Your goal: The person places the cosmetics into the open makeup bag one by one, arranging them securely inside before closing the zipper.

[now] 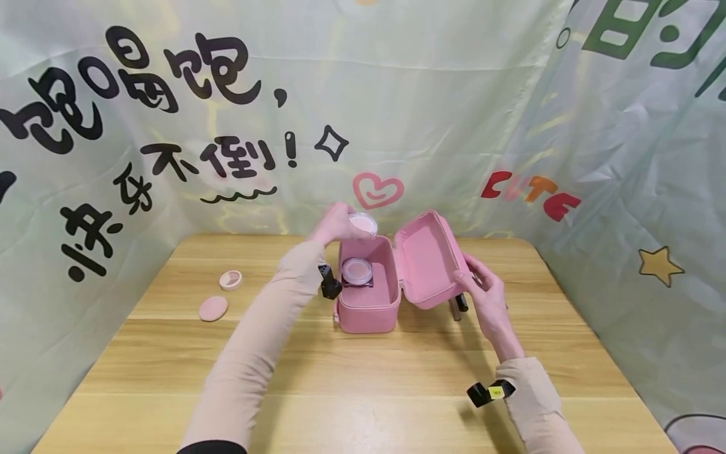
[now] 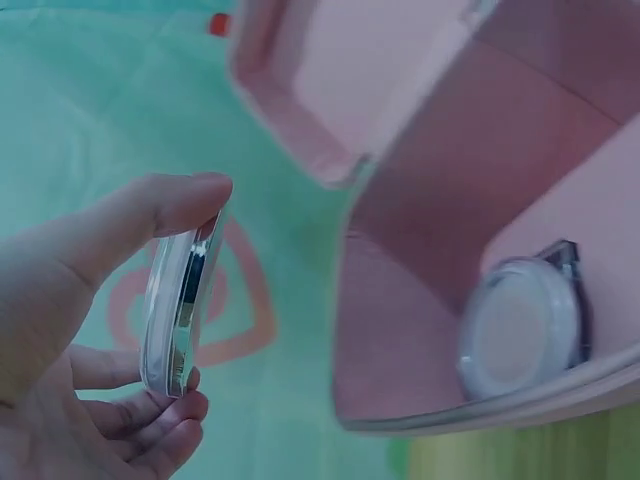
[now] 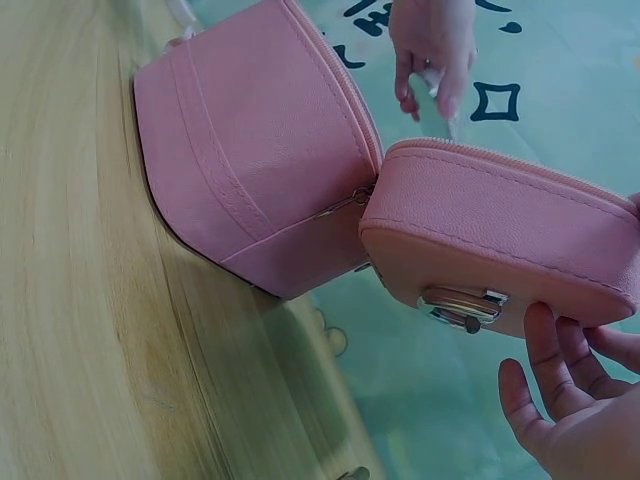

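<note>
Toward the left edge of the table point(image 1: 397, 391) lie a pink disc point(image 1: 213, 308) and pot point(image 1: 230, 280); my right hand point(image 1: 489, 293) pinches the lid point(image 1: 431, 252); seemingly midway, one compact point(image 1: 357, 271) sits inside the vanity case point(image 1: 368, 320); my left hand point(image 1: 338, 224) pinches a second compact point(image 1: 365, 223), outside, toward the far edge.

A round, silver-edged compact point(image 1: 365, 223) is held near a pink case point(image 1: 368, 320), lid point(image 1: 428, 260) open.

Lettered cloth backdrop point(image 1: 448, 120), wooden table point(image 1: 391, 384)

Dark-edged item point(image 2: 583, 310) mostly covered by round compact point(image 2: 515, 330); black stick point(image 1: 462, 303) part-hidden behind lid point(image 1: 428, 258); right hand point(image 3: 590, 420) cropped, right-wrist view.
</note>
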The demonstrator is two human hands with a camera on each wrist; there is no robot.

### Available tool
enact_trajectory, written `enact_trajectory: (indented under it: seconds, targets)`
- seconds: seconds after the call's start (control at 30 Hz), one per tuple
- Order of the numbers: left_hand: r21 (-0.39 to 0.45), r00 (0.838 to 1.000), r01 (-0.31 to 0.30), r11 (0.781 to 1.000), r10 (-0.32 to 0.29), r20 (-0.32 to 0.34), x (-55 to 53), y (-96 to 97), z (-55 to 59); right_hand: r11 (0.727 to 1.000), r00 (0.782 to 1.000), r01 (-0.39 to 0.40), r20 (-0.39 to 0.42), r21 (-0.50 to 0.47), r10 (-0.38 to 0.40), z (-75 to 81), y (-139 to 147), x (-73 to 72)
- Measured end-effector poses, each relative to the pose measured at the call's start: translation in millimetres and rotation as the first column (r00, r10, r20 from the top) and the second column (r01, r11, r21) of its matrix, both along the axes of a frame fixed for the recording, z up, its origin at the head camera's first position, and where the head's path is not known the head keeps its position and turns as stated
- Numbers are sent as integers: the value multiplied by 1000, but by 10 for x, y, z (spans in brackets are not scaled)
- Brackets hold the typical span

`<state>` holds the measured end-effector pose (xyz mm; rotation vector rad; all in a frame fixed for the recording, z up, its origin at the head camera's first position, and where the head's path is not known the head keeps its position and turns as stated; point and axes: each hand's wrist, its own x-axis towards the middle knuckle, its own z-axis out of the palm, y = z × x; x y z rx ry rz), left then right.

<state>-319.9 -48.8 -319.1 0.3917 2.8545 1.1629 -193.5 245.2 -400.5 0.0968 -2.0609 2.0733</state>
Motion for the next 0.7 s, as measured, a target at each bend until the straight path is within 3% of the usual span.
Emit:
enact_trajectory:
  seconds: [0.1, 0.17, 0.27, 0.4, 0.53, 0.7]
  targets:
    - [-128, 999, -41, 991, 37, -29, -7, 79, -102, 1000, 1000, 1, 4, 3, -1, -1, -6, 5]
    - [-231, 998, -53, 972, 42, -52, -18, 124, -171, 1000, 1000, 3, 3, -4, -3, -2, -7, 6]
    - [-397, 996, -50, 917, 16, -88, -33, 166, -256, 1000, 1000, 1, 0, -14, -1, 0, -12, 5]
    - [-561, 992, -19, 828, -53, -111, -37, 187, -348, 1000, 1000, -7, 0, -14, 7, -8, -14, -1]
    - [-638, 986, 0, 770, -104, -127, -47, 205, -402, 1000, 1000, 2, -1, -3, -2, -19, -2, -12]
    - [-675, 980, 11, 738, -143, -141, -44, 224, -452, 1000, 1000, -4, -12, -9, 4, -25, 13, -20]
